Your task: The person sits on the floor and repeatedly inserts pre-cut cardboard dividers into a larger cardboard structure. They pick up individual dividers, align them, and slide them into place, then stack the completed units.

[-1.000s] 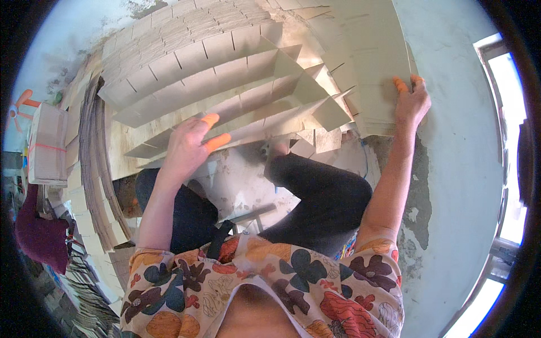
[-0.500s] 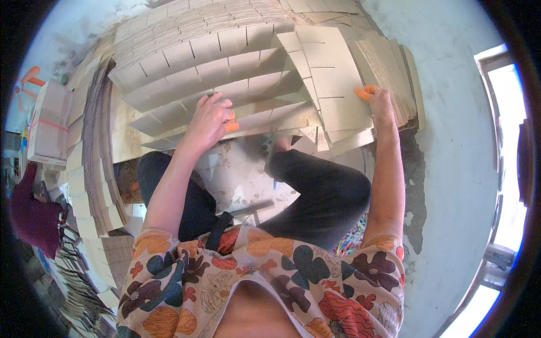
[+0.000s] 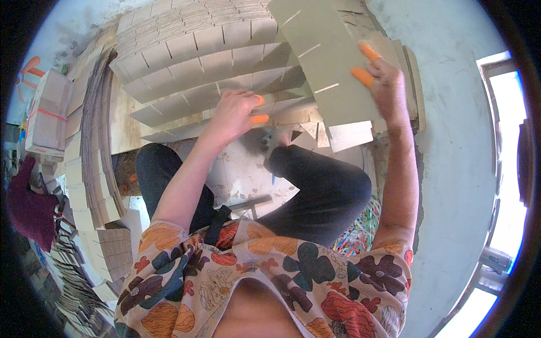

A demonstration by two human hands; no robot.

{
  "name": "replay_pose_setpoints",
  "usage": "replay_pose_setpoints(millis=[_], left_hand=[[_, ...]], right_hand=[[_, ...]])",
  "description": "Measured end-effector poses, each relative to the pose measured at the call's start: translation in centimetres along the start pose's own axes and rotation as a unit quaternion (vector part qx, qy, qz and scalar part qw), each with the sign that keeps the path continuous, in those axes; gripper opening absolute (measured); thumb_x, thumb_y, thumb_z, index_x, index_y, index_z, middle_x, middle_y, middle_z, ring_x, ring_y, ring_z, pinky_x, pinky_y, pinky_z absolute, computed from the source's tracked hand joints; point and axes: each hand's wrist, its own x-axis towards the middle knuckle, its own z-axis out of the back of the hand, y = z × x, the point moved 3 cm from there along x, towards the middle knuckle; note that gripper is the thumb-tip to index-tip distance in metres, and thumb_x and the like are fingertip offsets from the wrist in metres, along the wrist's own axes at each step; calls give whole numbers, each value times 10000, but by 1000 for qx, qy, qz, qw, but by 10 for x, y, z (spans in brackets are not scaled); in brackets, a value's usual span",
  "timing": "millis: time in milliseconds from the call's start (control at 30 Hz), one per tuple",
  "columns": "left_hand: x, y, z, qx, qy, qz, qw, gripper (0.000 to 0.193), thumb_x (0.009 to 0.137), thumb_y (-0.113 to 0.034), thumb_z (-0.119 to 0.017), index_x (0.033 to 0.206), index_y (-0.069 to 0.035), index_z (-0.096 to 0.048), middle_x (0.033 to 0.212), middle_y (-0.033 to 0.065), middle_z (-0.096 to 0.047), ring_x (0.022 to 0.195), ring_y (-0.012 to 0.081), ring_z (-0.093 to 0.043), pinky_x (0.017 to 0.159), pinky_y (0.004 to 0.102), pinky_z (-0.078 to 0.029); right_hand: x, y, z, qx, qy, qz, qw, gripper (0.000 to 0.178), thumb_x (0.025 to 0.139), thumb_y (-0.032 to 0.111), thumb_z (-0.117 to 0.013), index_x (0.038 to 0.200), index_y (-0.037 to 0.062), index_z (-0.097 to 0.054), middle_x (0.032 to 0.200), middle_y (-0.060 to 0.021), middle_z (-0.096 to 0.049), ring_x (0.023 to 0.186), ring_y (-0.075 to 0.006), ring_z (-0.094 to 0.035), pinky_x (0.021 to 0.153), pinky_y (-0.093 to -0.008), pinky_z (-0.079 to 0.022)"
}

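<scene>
Orange covers sit on the thumb and a finger of each of my hands. My left hand (image 3: 236, 112) is over the near rows of standing slotted cardboard strips (image 3: 186, 110), its thumb and covered finger apart and nothing visible between them. My right hand (image 3: 389, 84) is at the right edge of a slotted cardboard sheet (image 3: 318, 62), which is tilted above the other pieces. Its thumb and covered finger lie over the sheet, and the remaining fingers are partly hidden and blurred. Beneath the sheet's lower end a paler cardboard piece (image 3: 350, 136) shows.
Stacked slotted cardboard (image 3: 191, 25) fills the back of the wooden board (image 3: 125, 132). More stacks (image 3: 90, 141) run down the left, near a taped carton (image 3: 51, 112) and an orange-bladed fan (image 3: 29, 74). A wall (image 3: 451, 141) rises at right. Colourful strands (image 3: 360, 228) lie by my right knee.
My right hand has risen and turned, and a cardboard sheet now tilts up from the pile beside it. My left hand has moved right along the standing strips.
</scene>
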Motion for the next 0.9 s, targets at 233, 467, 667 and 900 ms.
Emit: replay_pose_setpoints(millis=[233,467,667,900], left_hand=[[11,5,-20,29,-62,-55,996,109,711,-147,-688,744,-64,-624,891,100,-605,1084,380,-516,909,477,-360],[20,6,-25,-43,-80,-51,995,150,671,-109,-697,641,-31,-573,753,77,-584,918,290,-564,845,433,-385],[22,13,-25,-52,-59,-46,996,151,665,-117,-702,641,-38,-575,758,70,-593,911,279,-570,838,422,-393],[21,12,-26,-18,-114,-88,989,206,627,-141,-737,664,-13,-581,803,90,-628,892,322,-608,776,432,-478]], right_hand=[[5,26,-31,-52,61,-3,997,202,753,36,-691,930,1,-602,617,-146,-472,544,-217,-439,543,-327,-429],[7,12,-41,-45,63,-9,997,146,733,4,-694,846,-39,-611,664,-237,-533,541,-224,-504,550,-350,-454],[9,17,-47,-11,60,36,997,281,752,31,-705,662,-24,-444,584,-104,-464,553,-102,-411,506,-301,-398],[-5,15,-86,-16,170,5,985,242,760,63,-640,991,-5,-618,775,-258,-591,738,-404,-597,655,-427,-475]])
